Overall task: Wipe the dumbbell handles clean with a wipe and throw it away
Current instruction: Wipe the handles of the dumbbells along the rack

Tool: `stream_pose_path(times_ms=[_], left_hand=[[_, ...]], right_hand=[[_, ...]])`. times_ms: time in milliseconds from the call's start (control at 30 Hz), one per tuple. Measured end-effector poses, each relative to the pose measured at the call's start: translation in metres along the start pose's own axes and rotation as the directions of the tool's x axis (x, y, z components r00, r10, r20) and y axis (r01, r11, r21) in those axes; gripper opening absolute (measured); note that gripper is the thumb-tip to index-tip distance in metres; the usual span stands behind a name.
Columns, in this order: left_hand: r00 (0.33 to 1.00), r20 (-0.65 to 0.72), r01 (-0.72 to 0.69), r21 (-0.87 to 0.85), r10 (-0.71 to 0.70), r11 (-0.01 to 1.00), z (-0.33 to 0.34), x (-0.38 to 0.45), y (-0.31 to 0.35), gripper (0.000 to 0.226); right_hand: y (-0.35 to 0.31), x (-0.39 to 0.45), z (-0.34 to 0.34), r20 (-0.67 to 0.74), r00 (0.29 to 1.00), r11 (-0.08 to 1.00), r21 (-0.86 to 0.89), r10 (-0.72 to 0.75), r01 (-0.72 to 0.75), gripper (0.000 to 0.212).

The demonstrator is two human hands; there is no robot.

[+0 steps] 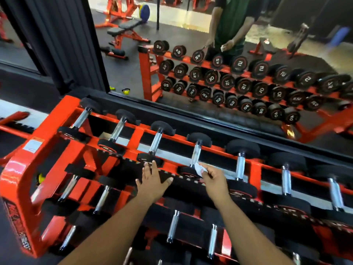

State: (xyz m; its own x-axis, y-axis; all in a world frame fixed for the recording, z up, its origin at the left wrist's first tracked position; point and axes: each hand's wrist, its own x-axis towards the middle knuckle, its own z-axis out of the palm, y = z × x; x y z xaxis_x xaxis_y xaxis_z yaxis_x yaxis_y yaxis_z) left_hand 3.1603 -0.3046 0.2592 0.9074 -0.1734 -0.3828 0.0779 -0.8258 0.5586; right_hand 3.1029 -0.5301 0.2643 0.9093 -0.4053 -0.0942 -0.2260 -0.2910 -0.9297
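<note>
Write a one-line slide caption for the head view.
Right hand pinches a white wipe against a chrome dumbbell handle on the orange rack; left hand rests open nearby.

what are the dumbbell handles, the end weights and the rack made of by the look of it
Dumbbell handles: bright polished metal, probably chrome steel, judging by the sharp highlights.
End weights: matte black, likely rubber-coated; no shine.
Rack: glossy orange-red painted metal, with reflections on its curved end.
Wipe in the right hand: thin, white, crumpled, paper or cloth.
</note>
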Motion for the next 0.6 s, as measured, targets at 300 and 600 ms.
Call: stream_pose_path(times_ms=[300,600], left_hand=[[0.998,0.028,-0.063,0.047,0.061,0.997,0.039,-0.096,0.063,0.099],[0.996,0.047,-0.076,0.093,0.071,0.993,0.044,-0.112,0.072,0.098]], right_hand=[[-0.005,-0.059,-0.075,0.017,1.0,0.999,0.034,-0.014,0.013,0.03],[-0.019,-0.074,-0.09,0.063,0.996,0.997,-0.01,-0.07,0.071,0.031]])
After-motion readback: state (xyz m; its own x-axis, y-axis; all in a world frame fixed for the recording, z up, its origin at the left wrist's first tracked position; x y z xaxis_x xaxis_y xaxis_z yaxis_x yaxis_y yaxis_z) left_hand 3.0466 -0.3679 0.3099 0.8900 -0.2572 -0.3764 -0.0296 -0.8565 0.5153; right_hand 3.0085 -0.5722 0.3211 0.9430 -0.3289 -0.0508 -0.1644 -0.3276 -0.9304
